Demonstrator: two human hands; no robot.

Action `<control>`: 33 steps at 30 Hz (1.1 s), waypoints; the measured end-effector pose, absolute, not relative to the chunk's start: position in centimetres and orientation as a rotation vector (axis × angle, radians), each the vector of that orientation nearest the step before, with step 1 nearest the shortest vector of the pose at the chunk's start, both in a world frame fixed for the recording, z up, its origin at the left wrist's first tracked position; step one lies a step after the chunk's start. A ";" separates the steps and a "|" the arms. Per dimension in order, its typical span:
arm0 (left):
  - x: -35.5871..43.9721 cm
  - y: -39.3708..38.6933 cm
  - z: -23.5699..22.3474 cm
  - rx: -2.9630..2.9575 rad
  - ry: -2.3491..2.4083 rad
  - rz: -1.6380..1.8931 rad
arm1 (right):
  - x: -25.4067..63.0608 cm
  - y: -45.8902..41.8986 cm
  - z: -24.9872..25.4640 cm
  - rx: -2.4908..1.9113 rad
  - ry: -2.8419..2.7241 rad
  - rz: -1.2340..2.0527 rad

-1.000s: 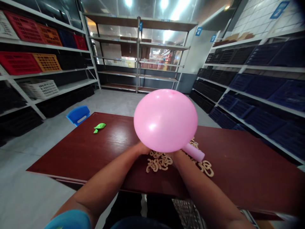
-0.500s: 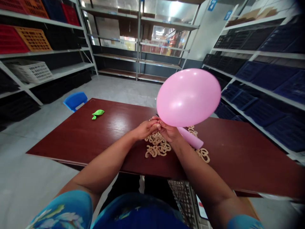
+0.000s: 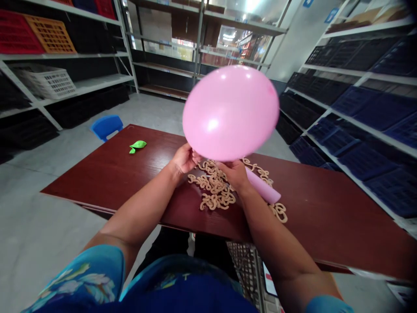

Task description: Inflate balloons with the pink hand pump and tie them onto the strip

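Observation:
A blown-up pink balloon (image 3: pixel 231 113) is above the table, its darker tip facing right. Curled fingers of my left hand (image 3: pixel 185 160) close on it at the lower left edge; the neck itself is hidden. Under the balloon's bottom is my right hand (image 3: pixel 236 174), thumb pointing left and the other fingers mostly covered by the balloon. Whether it grips anything I cannot tell. Below and between the hands lie many tan curled, ring-like pieces (image 3: pixel 215 201) in a loose heap. A pink tube (image 3: pixel 265 188) lies just right of my right hand, among more of these pieces.
The dark red-brown table (image 3: pixel 325 208) carries a limp green balloon (image 3: pixel 139 144) at the far left. A blue chair (image 3: pixel 107 126) stands behind that corner. Shelves with crates (image 3: pixel 50 34) line both sides. A phone (image 3: pixel 269 280) is below the table's front edge.
The balloon has swung left and up and turned. My hands, together at its neck before, have moved apart, the left one going left and up. The view has shifted slightly.

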State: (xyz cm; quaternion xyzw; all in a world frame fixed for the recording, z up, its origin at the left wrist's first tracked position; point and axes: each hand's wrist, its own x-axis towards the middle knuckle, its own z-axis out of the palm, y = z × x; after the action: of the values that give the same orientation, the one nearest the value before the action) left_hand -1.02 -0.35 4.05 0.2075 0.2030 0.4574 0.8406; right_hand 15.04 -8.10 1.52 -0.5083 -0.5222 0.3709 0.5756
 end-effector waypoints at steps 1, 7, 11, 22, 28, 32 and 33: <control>-1.5 0.3 4.1 0.405 0.384 1.021 | 15.3 -8.0 1.3 -1.264 -1.326 0.728; -2.5 3.0 1.8 0.351 0.337 1.133 | 15.7 -7.5 0.6 -1.426 -1.952 0.014; -1.9 3.7 0.2 0.366 0.388 1.147 | 14.8 -7.2 0.5 -1.433 -2.233 -0.127; -2.1 3.5 0.5 0.346 0.328 1.048 | 12.1 -4.9 1.6 -1.764 -2.459 -0.269; -2.3 3.7 0.5 0.290 0.314 1.070 | 13.4 -3.6 3.2 -1.543 -1.697 0.514; -2.2 3.7 0.7 0.282 0.302 1.038 | 14.4 -3.9 5.5 -1.286 -1.125 0.960; -2.2 3.6 0.8 0.288 0.296 1.037 | 14.4 -4.0 6.0 -1.238 -1.081 1.018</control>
State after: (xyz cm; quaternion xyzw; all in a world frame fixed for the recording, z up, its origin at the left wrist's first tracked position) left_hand -2.18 3.64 0.76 0.1366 0.1402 0.4921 0.8483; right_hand 14.44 -3.97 5.96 -0.5270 -0.4600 0.4333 0.5682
